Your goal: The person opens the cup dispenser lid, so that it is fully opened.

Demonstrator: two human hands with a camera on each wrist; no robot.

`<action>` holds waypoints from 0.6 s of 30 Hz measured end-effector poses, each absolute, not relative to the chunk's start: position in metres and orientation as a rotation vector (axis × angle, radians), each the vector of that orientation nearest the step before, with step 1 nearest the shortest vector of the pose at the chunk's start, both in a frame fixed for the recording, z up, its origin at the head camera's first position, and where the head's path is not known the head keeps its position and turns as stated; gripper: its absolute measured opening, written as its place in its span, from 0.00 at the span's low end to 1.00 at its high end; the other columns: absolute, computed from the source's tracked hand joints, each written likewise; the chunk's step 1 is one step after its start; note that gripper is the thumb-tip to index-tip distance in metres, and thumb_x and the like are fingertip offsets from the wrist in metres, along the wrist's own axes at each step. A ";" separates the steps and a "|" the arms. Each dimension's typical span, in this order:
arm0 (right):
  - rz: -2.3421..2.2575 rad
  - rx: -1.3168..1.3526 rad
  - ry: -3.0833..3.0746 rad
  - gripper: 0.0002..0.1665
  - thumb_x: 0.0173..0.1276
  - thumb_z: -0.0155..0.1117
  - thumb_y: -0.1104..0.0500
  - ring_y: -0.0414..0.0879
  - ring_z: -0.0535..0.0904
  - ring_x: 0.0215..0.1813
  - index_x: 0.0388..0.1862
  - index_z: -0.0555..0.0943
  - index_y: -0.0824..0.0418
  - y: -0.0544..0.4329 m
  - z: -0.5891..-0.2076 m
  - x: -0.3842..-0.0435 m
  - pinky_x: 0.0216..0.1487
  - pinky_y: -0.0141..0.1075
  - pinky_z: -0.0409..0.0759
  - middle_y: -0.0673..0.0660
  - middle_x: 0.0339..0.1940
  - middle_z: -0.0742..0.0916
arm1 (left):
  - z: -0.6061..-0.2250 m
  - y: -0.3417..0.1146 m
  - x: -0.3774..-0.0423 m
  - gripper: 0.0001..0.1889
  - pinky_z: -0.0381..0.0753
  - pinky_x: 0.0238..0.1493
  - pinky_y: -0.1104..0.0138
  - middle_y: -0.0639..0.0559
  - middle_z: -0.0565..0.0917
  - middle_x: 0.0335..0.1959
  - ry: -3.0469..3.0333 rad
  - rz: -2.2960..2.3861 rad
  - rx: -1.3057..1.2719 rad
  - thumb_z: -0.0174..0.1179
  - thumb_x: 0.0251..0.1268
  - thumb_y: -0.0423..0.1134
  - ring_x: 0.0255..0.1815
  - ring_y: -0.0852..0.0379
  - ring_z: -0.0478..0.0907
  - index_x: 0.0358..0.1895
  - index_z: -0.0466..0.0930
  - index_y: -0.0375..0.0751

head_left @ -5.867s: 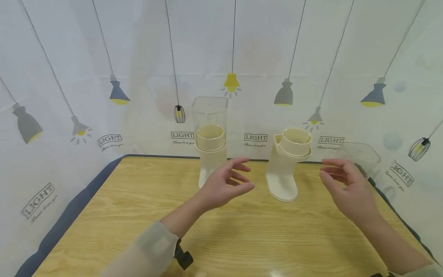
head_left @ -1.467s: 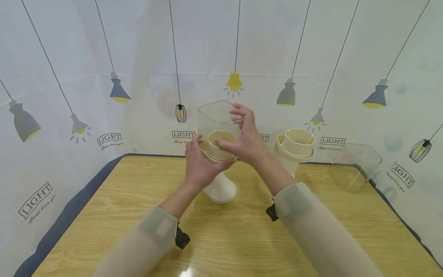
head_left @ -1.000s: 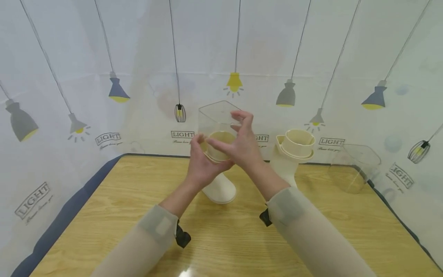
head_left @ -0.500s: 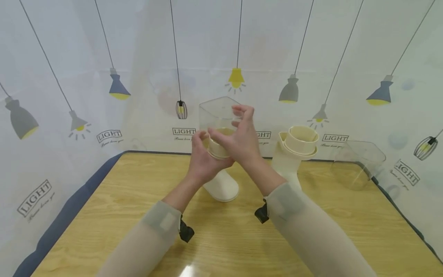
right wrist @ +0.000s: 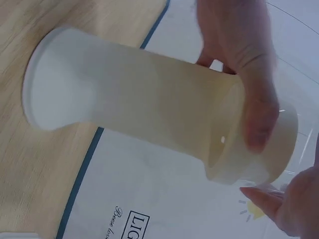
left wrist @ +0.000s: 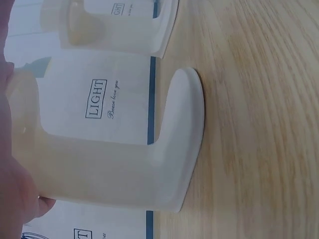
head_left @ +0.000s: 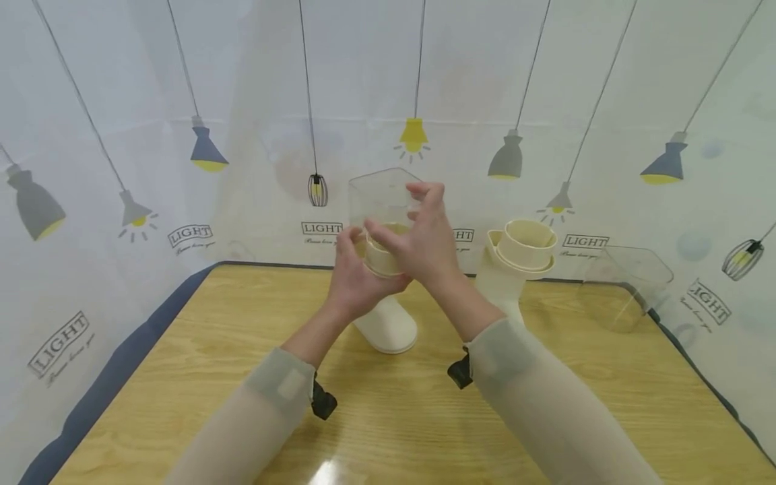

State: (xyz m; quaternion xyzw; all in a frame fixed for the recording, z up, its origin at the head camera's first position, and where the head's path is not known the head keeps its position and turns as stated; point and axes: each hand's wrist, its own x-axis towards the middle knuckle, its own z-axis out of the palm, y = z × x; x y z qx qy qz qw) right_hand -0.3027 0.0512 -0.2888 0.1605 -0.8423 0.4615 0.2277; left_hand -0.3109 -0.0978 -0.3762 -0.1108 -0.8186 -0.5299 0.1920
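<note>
- Cream plastic is the material of the tall dispenser base (head_left: 385, 316), which stands upright on the light wooden table (head_left: 424, 417) near its far edge; its long axis is vertical, with a round foot below and a wider cream collar (head_left: 380, 256) at the top.
- A clear square plastic container (head_left: 380, 195) sits in this collar and rises straight above it, so the whole stack is one upright column.
- The left hand (head_left: 358, 283) grips the cream collar from the left side, fingers curled round it; the right wrist view shows these fingers (right wrist: 259, 114) lying across the collar.
- The right hand (head_left: 424, 242) is at the right of the column, a little higher; its thumb and fingers are bent at the lower wall of the clear container, and it appears to pinch it, though the contact is not fully visible.
- Both hands are equally close; the column lies directly between them, in front of the person.
- To the right stands a second cream dispenser base (head_left: 512, 269) without container, and beyond it a second clear container (head_left: 627, 286) lies tilted on the table.
- The white curtain (head_left: 182, 101) behind shows printed hanging lamps and the word "LIGHT" many times.
</note>
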 end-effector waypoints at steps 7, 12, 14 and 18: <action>1.265 0.431 -2.297 0.54 0.64 0.81 0.37 0.65 0.83 0.71 0.75 0.60 0.57 0.053 -0.288 -0.301 0.67 0.60 0.86 0.56 0.81 0.76 | -0.376 -0.097 -0.310 0.64 0.82 0.66 0.48 0.35 0.68 0.72 -2.298 -1.494 -0.333 0.90 0.40 0.53 0.64 0.41 0.76 0.77 0.53 0.40; 1.255 0.440 -2.303 0.55 0.64 0.81 0.35 0.65 0.84 0.71 0.76 0.59 0.57 0.054 -0.287 -0.302 0.67 0.59 0.86 0.55 0.82 0.76 | -0.375 -0.097 -0.310 0.64 0.83 0.64 0.49 0.36 0.67 0.72 -2.288 -1.486 -0.344 0.90 0.40 0.54 0.64 0.43 0.75 0.77 0.54 0.41; 1.253 0.443 -2.310 0.56 0.64 0.81 0.36 0.66 0.84 0.71 0.76 0.59 0.58 0.054 -0.287 -0.302 0.66 0.59 0.86 0.55 0.82 0.76 | -0.375 -0.097 -0.310 0.64 0.83 0.64 0.49 0.36 0.67 0.72 -2.290 -1.480 -0.342 0.90 0.40 0.54 0.64 0.43 0.75 0.77 0.54 0.40; 1.254 0.437 -2.318 0.56 0.65 0.80 0.35 0.65 0.84 0.71 0.76 0.59 0.57 0.055 -0.287 -0.302 0.65 0.59 0.87 0.55 0.82 0.76 | -0.377 -0.098 -0.309 0.64 0.84 0.63 0.50 0.36 0.68 0.71 -2.285 -1.481 -0.354 0.90 0.41 0.53 0.64 0.43 0.76 0.77 0.54 0.40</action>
